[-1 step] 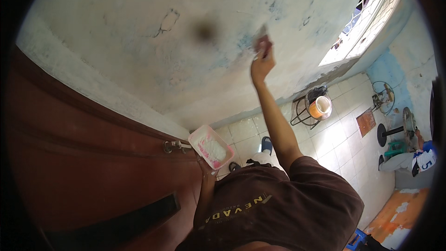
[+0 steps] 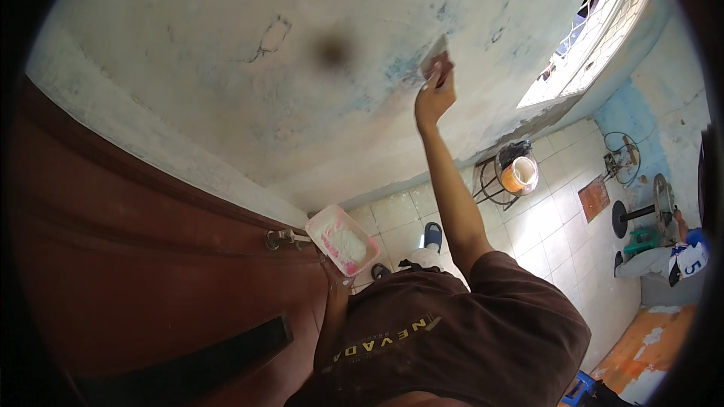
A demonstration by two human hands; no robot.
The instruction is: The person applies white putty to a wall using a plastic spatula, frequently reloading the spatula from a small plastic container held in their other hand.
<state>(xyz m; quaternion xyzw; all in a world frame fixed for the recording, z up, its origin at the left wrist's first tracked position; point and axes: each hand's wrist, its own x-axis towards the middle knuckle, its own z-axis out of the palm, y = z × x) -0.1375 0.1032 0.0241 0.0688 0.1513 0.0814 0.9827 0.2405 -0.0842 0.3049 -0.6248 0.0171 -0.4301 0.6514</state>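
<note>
The person's brown shirt [image 2: 460, 332] fills the near edge; just left of it the left hand [image 2: 337, 275] is clamped under a pink tray [image 2: 343, 240] of white filler, the fingers closed on its underside, the tray standing close to the latch of the red-brown door [image 2: 151, 256]; the tray sits tilted, and if it tips further the filler may slide out and drop down the door or onto the tiled floor [image 2: 543, 234] below. From the shirt the right arm stretches up to the wall [image 2: 264, 68], where the right hand [image 2: 434, 98] is closed round the handle of a putty knife [image 2: 437, 60], its blade laid against the plaster beside a blue patch; at full reach the grip looks weak, so the blade might skid, gouge the soft surface, or slip free and fall; loose filler could also drop from the blade. Left of the knife a crack and a dark spot mark the wall. Farthest off, below the wall's foot, a wire stand with an orange bucket [image 2: 519, 173] sits on the floor, where falling matter could land.
</note>
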